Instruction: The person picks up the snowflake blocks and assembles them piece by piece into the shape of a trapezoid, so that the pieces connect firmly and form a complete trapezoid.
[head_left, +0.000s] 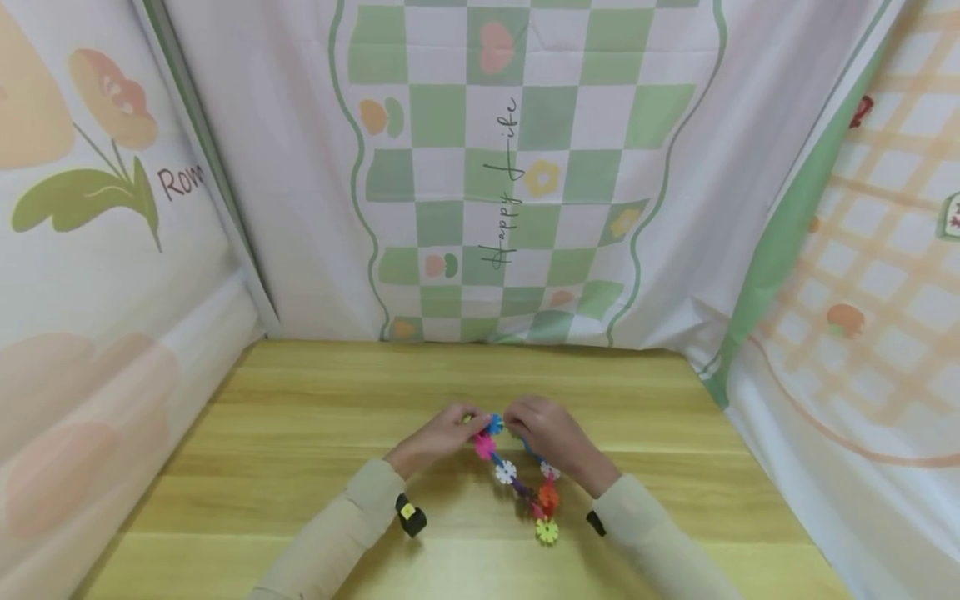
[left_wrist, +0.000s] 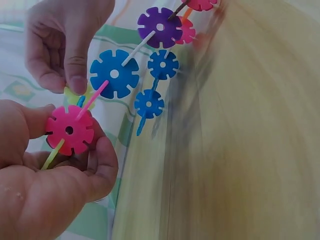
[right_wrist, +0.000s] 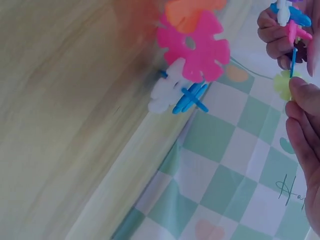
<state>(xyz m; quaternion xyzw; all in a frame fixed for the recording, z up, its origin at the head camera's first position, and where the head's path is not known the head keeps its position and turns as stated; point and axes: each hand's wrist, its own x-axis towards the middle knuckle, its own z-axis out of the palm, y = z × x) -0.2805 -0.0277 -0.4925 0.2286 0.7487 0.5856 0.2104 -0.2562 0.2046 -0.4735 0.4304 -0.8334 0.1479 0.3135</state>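
Observation:
My left hand holds a pink notched plastic disc of a chain of colored discs joined by short sticks. A yellow-green disc is pinched between thumb and fingers of my right hand, close in front of the left. From that disc a thin blue stick runs to the left hand's fingers. The chain hangs in a loop below both hands in the head view, with a white disc, an orange disc and another yellow-green disc. Beside the pink disc is a larger blue disc.
Under the hands lies a wood-grain table. A white curtain with green checks closes off the back, and printed cloths hang at left and right. A black wrist device hangs under the left sleeve.

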